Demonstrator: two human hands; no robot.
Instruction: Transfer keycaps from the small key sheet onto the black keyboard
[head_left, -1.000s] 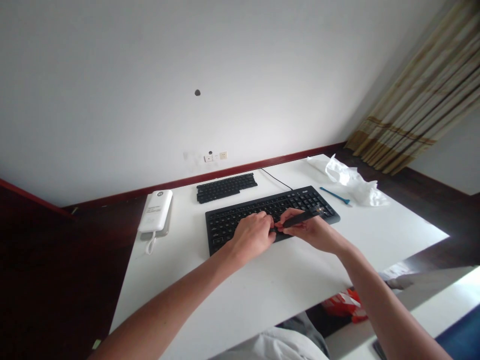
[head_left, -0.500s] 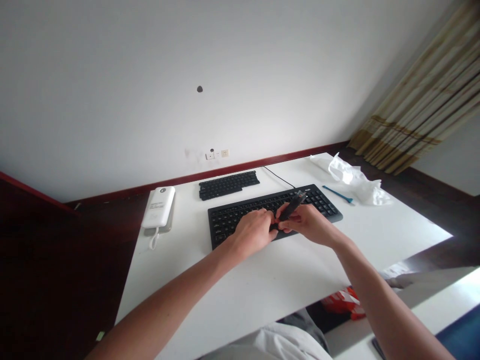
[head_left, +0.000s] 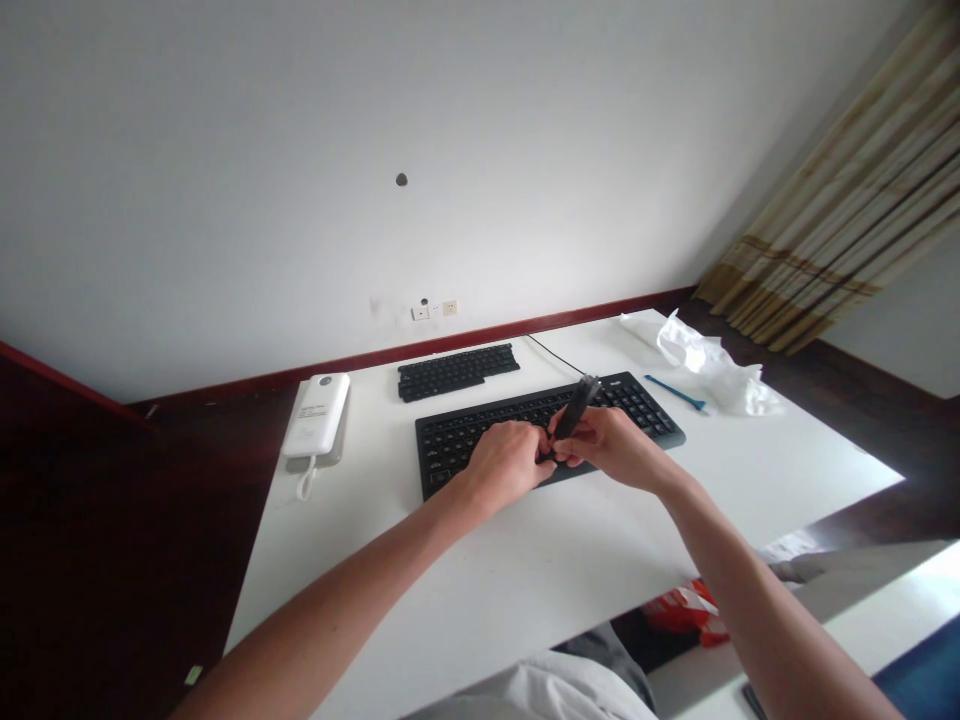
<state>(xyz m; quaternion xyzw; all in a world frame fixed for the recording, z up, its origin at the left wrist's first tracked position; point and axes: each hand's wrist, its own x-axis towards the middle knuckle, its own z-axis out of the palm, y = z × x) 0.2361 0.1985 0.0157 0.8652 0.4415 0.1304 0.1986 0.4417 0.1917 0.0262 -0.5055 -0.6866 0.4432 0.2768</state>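
A black keyboard (head_left: 480, 408) lies on the white table with both hands over its near middle part. My right hand (head_left: 604, 440) is closed around a thick black pen-shaped tool (head_left: 574, 405), which tilts up and to the right. The tool's lower end is hidden among the fingers. Close against it, my left hand (head_left: 510, 455) rests on the keys with its fingers curled together at the tool's lower end; what they pinch, if anything, is hidden. Behind the keyboard sits a second black panel of keys (head_left: 457, 372) with a stepped edge.
At the left of the table (head_left: 465, 600) lies a white power bank (head_left: 319, 415) with a looped strap. To the right are a slim teal tool (head_left: 675, 391) and a crumpled white plastic bag (head_left: 712, 365). A thin black cable (head_left: 555, 354) runs behind the keyboard.
The black tool has swung to a slightly steeper tilt, its upper end moving left. My left hand stays almost in place on the keyboard.
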